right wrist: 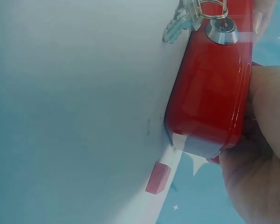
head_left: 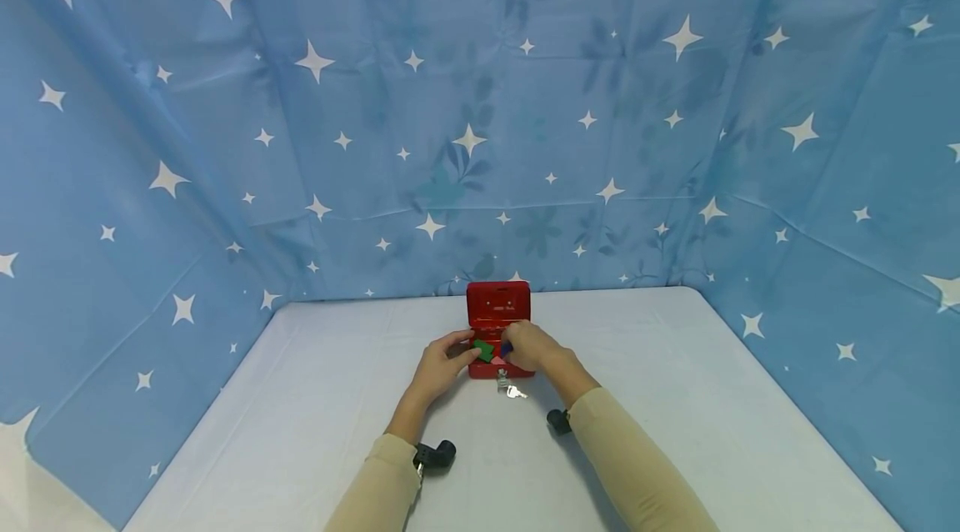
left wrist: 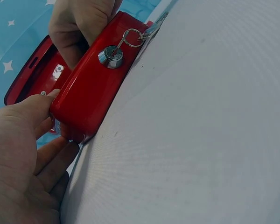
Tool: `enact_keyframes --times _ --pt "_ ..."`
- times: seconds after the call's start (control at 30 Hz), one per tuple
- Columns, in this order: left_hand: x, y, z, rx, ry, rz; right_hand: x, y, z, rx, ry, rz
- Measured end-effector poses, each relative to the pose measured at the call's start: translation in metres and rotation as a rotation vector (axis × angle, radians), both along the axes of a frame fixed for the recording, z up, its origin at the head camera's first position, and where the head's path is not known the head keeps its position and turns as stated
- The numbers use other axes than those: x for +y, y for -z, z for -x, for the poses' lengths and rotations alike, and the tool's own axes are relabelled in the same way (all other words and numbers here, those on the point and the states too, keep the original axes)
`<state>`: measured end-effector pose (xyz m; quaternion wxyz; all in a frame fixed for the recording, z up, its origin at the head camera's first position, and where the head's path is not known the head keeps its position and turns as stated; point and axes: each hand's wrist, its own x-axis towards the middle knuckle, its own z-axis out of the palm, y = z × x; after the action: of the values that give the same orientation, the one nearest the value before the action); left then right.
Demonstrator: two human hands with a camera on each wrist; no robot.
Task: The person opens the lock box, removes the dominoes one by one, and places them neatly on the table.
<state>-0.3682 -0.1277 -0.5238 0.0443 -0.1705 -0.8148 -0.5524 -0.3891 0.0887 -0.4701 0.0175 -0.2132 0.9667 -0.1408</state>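
A red metal cash box (head_left: 480, 371) stands on the table with its lid (head_left: 498, 298) raised. My left hand (head_left: 437, 368) grips the box's left wall, thumb over the rim and the other fingers low along the outside. Inside lie a green piece (head_left: 483, 350) and a pink piece (head_left: 498, 360). My right hand (head_left: 529, 346) reaches down into the box, fingers bent, with a blue block (head_left: 506, 348) at its fingertips; the fingertips themselves are mostly hidden. In the front lock (left wrist: 111, 57) sits a key on a ring, and another key (head_left: 516, 392) hangs from it.
A reddish-pink block (right wrist: 157, 178) lies on the white tabletop (head_left: 337, 399) beyond the box's right end. Blue star-patterned curtain (head_left: 480, 98) closes off the back and both sides. Black wrist cameras (head_left: 435, 454) sit on both forearms.
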Motion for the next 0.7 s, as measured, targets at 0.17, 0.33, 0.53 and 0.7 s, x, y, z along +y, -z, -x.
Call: enact_keyframes --times 0.17,0.33,0.53,0.7 --pt "0.0002 0.0002 -0.0002 -0.005 -0.002 -0.011 0.0001 -0.0003 -0.0002 -0.014 0.008 0.005" --pt "0.0002 0.0009 -0.0002 0.005 0.001 -0.034 0.0000 0.0002 0.0012 -0.003 0.005 0.007" --pt "0.0002 0.0018 0.0002 0.002 0.010 -0.068 0.0015 0.0021 0.0009 -0.003 0.003 0.078" --pt "-0.0006 0.0030 0.0013 0.003 0.006 -0.046 0.0046 0.0031 0.0002 -0.014 -0.018 0.181"
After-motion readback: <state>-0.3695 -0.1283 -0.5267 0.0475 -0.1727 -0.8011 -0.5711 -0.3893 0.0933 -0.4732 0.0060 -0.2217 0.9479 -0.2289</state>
